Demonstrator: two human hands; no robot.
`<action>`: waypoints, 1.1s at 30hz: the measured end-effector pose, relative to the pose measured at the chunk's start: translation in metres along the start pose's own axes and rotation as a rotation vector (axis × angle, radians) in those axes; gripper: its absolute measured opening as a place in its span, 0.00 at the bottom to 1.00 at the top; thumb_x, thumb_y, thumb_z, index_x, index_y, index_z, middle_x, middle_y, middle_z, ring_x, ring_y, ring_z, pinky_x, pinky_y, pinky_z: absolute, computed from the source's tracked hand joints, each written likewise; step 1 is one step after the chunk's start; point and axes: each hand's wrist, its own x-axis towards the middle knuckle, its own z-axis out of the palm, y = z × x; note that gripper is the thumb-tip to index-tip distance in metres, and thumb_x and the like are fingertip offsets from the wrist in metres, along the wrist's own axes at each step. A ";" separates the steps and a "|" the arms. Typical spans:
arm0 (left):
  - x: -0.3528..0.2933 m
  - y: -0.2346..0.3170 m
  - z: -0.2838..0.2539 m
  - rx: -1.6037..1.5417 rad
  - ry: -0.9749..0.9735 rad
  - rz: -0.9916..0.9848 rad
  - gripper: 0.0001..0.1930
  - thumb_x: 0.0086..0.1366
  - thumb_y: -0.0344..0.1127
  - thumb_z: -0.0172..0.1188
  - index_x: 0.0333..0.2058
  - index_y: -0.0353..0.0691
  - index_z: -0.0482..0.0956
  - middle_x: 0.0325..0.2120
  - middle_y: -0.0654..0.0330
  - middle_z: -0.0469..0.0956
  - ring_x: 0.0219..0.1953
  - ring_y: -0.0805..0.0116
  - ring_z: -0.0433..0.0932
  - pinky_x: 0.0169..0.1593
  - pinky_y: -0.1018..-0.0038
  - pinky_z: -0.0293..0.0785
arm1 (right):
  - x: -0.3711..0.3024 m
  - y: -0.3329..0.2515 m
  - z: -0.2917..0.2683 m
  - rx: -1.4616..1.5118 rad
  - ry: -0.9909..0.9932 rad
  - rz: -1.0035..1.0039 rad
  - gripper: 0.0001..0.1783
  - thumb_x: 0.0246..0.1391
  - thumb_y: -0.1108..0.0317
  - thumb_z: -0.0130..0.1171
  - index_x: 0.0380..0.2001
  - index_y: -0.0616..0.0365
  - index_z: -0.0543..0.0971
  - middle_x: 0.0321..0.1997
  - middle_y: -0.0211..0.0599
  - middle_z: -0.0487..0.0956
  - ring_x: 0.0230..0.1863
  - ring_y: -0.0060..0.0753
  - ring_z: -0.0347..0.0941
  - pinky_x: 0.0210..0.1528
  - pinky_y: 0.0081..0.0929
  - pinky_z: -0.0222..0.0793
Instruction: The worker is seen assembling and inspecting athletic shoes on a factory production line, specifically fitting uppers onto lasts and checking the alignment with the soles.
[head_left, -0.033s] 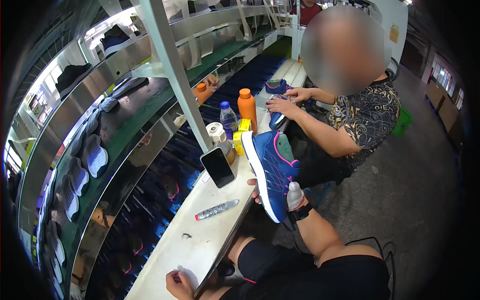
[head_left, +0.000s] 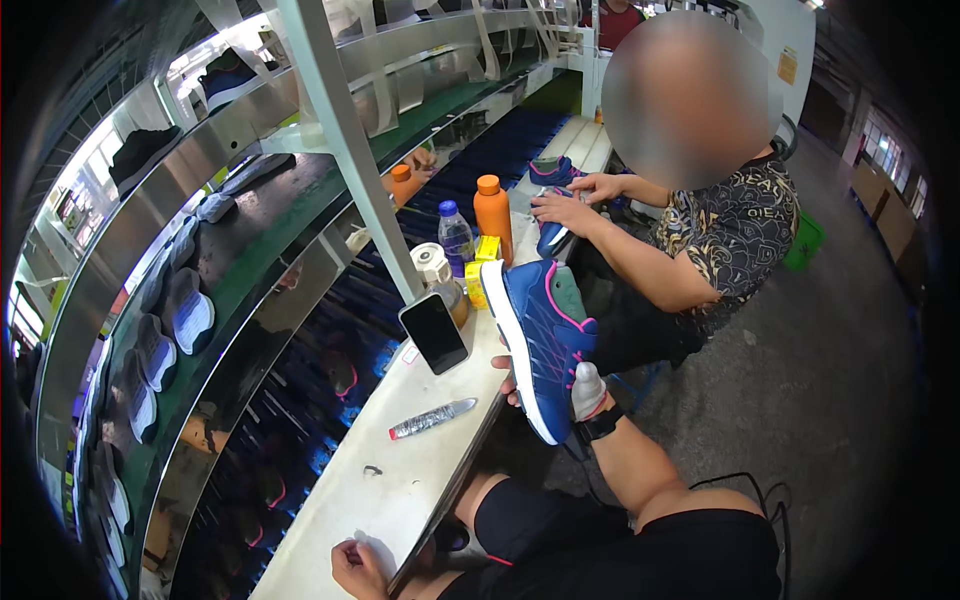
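My right hand (head_left: 589,393), a white covering on its thumb, grips a blue sports shoe (head_left: 545,345) with a white sole, pink trim and green lining. The shoe is held tilted over the bench's edge, toe down and sole turned left. Bare fingertips show past the sole; the rest of the hand is behind the shoe. At the bench's near end my left hand (head_left: 358,570) rests with its fingers curled in, nothing visible in them. Between the hands, a silver-wrapped tool with a pointed end and a red tip (head_left: 433,419) lies on the white bench (head_left: 345,490).
A phone (head_left: 434,334) leans by a jar (head_left: 432,264), yellow boxes (head_left: 488,249), a purple-labelled bottle (head_left: 457,238) and an orange bottle (head_left: 493,218). A grey post (head_left: 350,150) rises beside them. Soles (head_left: 188,312) lie on the left conveyor. A co-worker (head_left: 735,235) handles another shoe.
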 end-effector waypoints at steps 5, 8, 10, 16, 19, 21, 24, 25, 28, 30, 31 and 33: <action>0.002 -0.009 0.005 -0.038 0.009 0.039 0.05 0.69 0.29 0.65 0.36 0.33 0.81 0.23 0.61 0.78 0.25 0.72 0.74 0.32 0.73 0.74 | 0.000 0.005 0.007 -0.067 0.058 -0.011 0.80 0.36 0.32 0.87 0.82 0.59 0.55 0.76 0.61 0.72 0.62 0.57 0.83 0.61 0.52 0.84; 0.002 -0.011 0.006 -0.033 0.018 0.049 0.05 0.69 0.29 0.65 0.36 0.32 0.81 0.23 0.61 0.78 0.25 0.73 0.74 0.32 0.74 0.73 | 0.002 0.009 0.000 -0.061 0.057 -0.015 0.81 0.35 0.32 0.88 0.83 0.59 0.54 0.76 0.63 0.71 0.62 0.57 0.83 0.62 0.53 0.84; 0.003 -0.008 0.007 -0.029 0.011 0.037 0.05 0.70 0.29 0.65 0.36 0.32 0.81 0.23 0.61 0.78 0.25 0.73 0.74 0.32 0.74 0.73 | 0.005 0.014 -0.007 -0.010 0.012 -0.025 0.79 0.38 0.36 0.88 0.83 0.58 0.53 0.78 0.64 0.70 0.63 0.60 0.82 0.63 0.54 0.84; 0.004 0.016 0.006 0.005 -0.011 0.012 0.05 0.70 0.28 0.64 0.36 0.32 0.81 0.23 0.61 0.78 0.24 0.73 0.73 0.31 0.74 0.72 | -0.002 0.017 -0.020 0.012 0.015 -0.014 0.73 0.42 0.47 0.90 0.83 0.57 0.55 0.79 0.54 0.69 0.72 0.55 0.76 0.72 0.52 0.77; 0.004 0.015 0.004 0.033 -0.009 0.009 0.05 0.69 0.29 0.66 0.36 0.33 0.81 0.23 0.60 0.79 0.24 0.72 0.75 0.31 0.74 0.73 | -0.004 0.016 -0.020 -0.093 0.045 -0.043 0.72 0.43 0.48 0.90 0.83 0.58 0.56 0.79 0.52 0.70 0.73 0.52 0.75 0.73 0.50 0.75; 0.004 0.011 0.005 0.044 -0.005 0.007 0.05 0.67 0.29 0.68 0.36 0.35 0.82 0.24 0.60 0.80 0.24 0.71 0.77 0.31 0.74 0.75 | -0.005 0.016 -0.021 -0.162 0.064 -0.059 0.71 0.43 0.50 0.90 0.83 0.58 0.56 0.79 0.51 0.70 0.74 0.50 0.74 0.74 0.49 0.74; 0.004 0.009 0.005 0.038 -0.004 -0.023 0.05 0.67 0.29 0.68 0.36 0.35 0.82 0.24 0.60 0.80 0.24 0.71 0.77 0.31 0.74 0.75 | -0.005 0.023 -0.020 -0.260 0.085 -0.066 0.70 0.43 0.51 0.90 0.82 0.58 0.57 0.79 0.48 0.71 0.75 0.47 0.73 0.76 0.48 0.72; 0.003 0.008 0.004 0.051 -0.002 -0.013 0.05 0.67 0.29 0.68 0.36 0.35 0.83 0.25 0.59 0.81 0.24 0.70 0.77 0.31 0.73 0.75 | -0.003 0.028 -0.018 -0.288 0.086 -0.058 0.70 0.43 0.52 0.90 0.82 0.58 0.58 0.79 0.48 0.71 0.75 0.46 0.72 0.77 0.47 0.71; 0.005 0.006 0.002 0.104 -0.002 0.054 0.06 0.64 0.30 0.70 0.37 0.36 0.84 0.27 0.56 0.82 0.25 0.66 0.80 0.33 0.70 0.78 | 0.003 0.047 -0.010 -0.358 0.060 -0.009 0.69 0.44 0.54 0.91 0.82 0.59 0.59 0.78 0.46 0.72 0.76 0.44 0.71 0.78 0.46 0.69; 0.006 0.009 -0.003 0.015 -0.037 -0.018 0.06 0.63 0.31 0.70 0.37 0.36 0.85 0.28 0.57 0.83 0.26 0.68 0.80 0.36 0.71 0.79 | 0.009 0.052 0.016 -0.436 0.037 0.068 0.66 0.43 0.58 0.91 0.80 0.59 0.63 0.76 0.38 0.74 0.75 0.35 0.71 0.78 0.41 0.67; 0.012 0.025 -0.003 -0.102 -0.074 -0.155 0.09 0.64 0.30 0.70 0.42 0.35 0.85 0.31 0.57 0.85 0.30 0.71 0.81 0.39 0.72 0.80 | 0.008 0.056 0.023 -0.640 0.039 0.062 0.67 0.41 0.57 0.91 0.80 0.60 0.62 0.75 0.40 0.75 0.74 0.37 0.73 0.77 0.41 0.69; 0.021 0.063 -0.014 -0.544 -0.212 -0.275 0.25 0.66 0.31 0.71 0.60 0.33 0.77 0.46 0.52 0.86 0.44 0.66 0.85 0.50 0.67 0.84 | 0.016 0.074 0.054 -1.024 0.034 -0.054 0.67 0.38 0.54 0.92 0.78 0.61 0.63 0.70 0.47 0.78 0.68 0.42 0.78 0.72 0.41 0.74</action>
